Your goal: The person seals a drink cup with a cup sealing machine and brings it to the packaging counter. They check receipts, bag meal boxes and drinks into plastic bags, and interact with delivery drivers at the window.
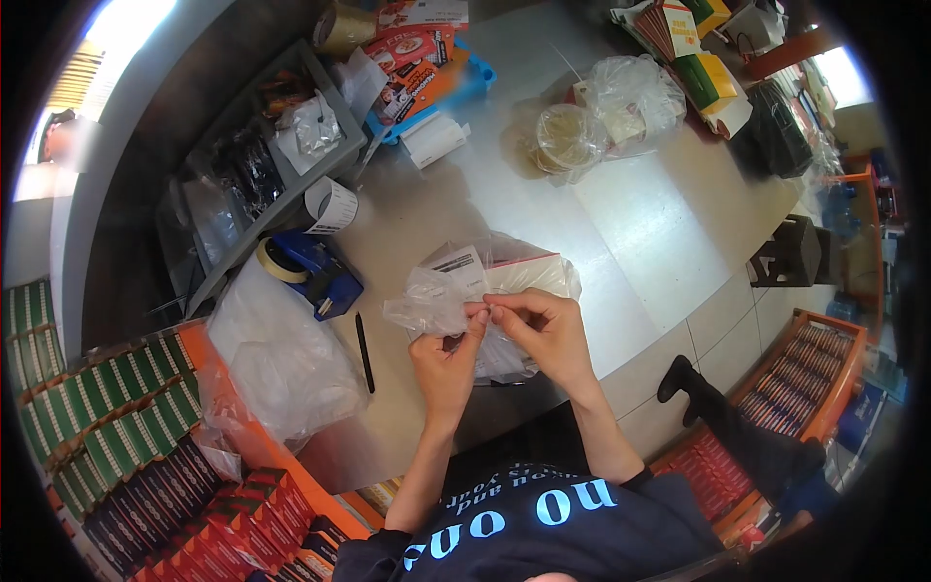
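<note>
A clear plastic bag (432, 303) lies on the metal table in front of me, with a printed receipt (464, 267) and a pale flat item with a red edge (531, 274) showing through it. My left hand (448, 361) pinches the gathered plastic near the bag's top. Close against it, my right hand (539, 328) also pinches the plastic, the fingertips of both hands nearly touching. What exactly sits between the fingertips is too small to make out, but it looks like the bag's twisted handles.
Left of the bag are a black pen (364, 351), a blue tape dispenser (315, 276) and a heap of plastic bags (281, 359). A filled clear bag (621, 107) stands at the back. Grey bins (281, 165) line the left; stacked boxes (126, 417) fill the lower left.
</note>
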### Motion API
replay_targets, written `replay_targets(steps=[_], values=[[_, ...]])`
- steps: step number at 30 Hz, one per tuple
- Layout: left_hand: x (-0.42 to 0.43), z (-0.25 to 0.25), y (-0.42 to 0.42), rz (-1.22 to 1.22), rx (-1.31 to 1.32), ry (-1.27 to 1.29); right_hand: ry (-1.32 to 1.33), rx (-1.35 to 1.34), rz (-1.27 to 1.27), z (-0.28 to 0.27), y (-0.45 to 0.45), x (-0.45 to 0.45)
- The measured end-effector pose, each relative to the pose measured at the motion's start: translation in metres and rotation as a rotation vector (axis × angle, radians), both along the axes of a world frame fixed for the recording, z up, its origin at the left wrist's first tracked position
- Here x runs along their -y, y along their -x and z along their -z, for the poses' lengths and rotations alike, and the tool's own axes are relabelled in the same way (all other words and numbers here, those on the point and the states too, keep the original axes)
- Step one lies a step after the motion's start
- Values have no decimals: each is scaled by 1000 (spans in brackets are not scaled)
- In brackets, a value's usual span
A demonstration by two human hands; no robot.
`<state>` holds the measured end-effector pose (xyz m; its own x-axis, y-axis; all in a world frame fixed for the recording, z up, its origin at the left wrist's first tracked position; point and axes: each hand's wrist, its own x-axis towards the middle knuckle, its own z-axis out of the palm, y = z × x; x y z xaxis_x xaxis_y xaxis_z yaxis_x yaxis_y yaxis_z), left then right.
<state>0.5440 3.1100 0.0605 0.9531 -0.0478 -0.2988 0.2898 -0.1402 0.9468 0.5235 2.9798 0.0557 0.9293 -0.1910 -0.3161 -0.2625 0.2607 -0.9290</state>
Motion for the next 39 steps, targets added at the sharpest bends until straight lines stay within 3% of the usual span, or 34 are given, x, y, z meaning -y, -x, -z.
replay_targets(steps=[2, 5, 9, 11, 13, 15, 17, 19, 21, 22, 24, 26, 27, 28, 29, 30, 31, 32, 33, 34, 35, 37, 39], values=[[-2, 2, -1, 10, -16, -17, 412, -24, -99, -23, -6, 4], [-3, 5, -2, 33, 108, -45, 598, 43, -210, -25, -14, 14], [-12, 11, -3, 155, 189, -126, 637, 123, -405, -26, -26, 33], [-21, 29, -3, 214, 265, -190, 124, -167, -470, -48, -22, 43], [-24, 48, -6, 226, 324, -688, -415, -112, -335, -109, -7, 70], [-34, 53, 2, 104, 483, -602, -166, 146, -139, -141, 6, 64], [-59, 33, 9, 295, 467, -764, 647, 504, -361, -63, -17, 21], [-91, 30, 23, 204, 527, -530, 1426, 686, -514, 4, -6, -15], [-80, 18, 31, 102, 553, -324, 1101, 764, -381, 28, -7, -18], [-63, 14, 37, 55, 584, -245, 1109, 786, -382, 19, -12, -21], [-36, -3, 34, -26, 711, -118, 301, 274, 4, -30, -27, -20], [-30, -37, 17, -93, 906, -32, 215, 614, 196, -114, -55, -18], [-35, -64, 11, -124, 1001, -11, 305, 698, 108, -166, -68, -8], [-40, -91, 5, -143, 1093, -20, 216, 801, 167, -219, -81, -14], [-42, -113, 0, -198, 1174, -11, 420, 774, 230, -278, -102, -17], [-43, -125, -1, -257, 1262, -9, 880, 1012, 172, -309, -152, -14], [-43, -124, 6, -305, 1260, -18, 1616, 1241, 402, -341, -203, -10], [-44, -121, 15, -358, 1165, -82, 2007, 1464, 770, -373, -252, -6], [-46, -115, 26, -423, 1064, -150, 1908, 1485, 732, -397, -305, -12], [-50, -101, 39, -502, 1054, -183, 2045, 1598, 786, -416, -352, -15], [-53, -79, 55, -478, 995, -244, 2086, 1495, 807, -425, -393, -27], [-57, -46, 96, -582, 892, -339, 1915, 1694, 685, -409, -489, -30], [-61, -27, 137, -662, 603, -368, 1792, 1197, -128, -391, -578, -49]])
